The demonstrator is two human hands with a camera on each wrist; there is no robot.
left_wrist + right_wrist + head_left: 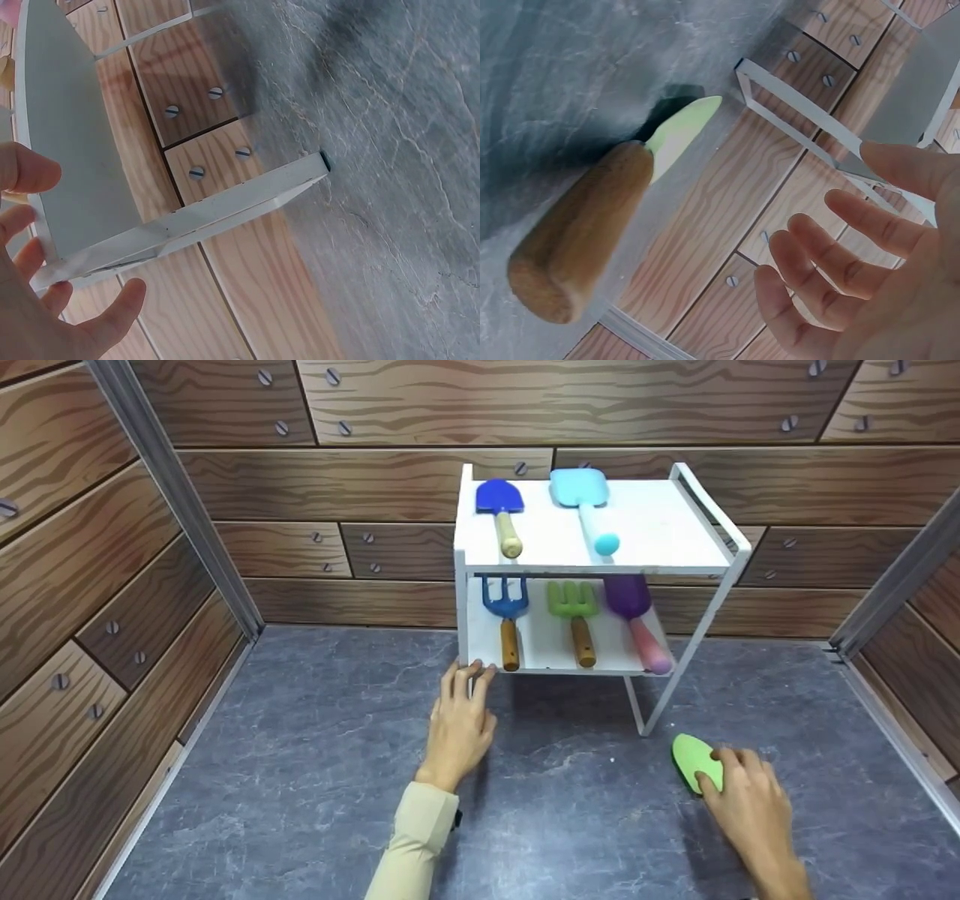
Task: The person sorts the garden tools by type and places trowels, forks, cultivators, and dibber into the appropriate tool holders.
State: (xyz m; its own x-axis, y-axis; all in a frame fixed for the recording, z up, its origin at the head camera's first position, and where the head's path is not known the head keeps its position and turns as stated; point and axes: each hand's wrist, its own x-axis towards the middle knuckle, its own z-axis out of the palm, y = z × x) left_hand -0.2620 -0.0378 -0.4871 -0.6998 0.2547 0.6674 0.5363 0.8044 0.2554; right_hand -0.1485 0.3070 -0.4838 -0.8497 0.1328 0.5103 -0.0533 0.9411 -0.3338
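Note:
On the floor at the right lies a small hand trowel with a light green blade (691,757) and a thick wooden handle (585,225). My right hand (754,802) hovers over it, fingers spread and bent; in the head view the hand covers the handle. The right wrist view shows a gap between this hand (855,262) and the trowel. At the front left corner of the white two-tier rack (637,529), the fingertips of my left hand (459,727) touch the lower shelf's edge by the leg. Its fingers (120,311) are loosely extended and grip nothing.
The top shelf bears a blue shovel (500,499) and a light blue shovel (581,489). Below lie a blue fork (506,604), a green fork (572,600) and a purple shovel with a pink handle (649,645). Wood-patterned walls (360,484) enclose the grey floor (300,780).

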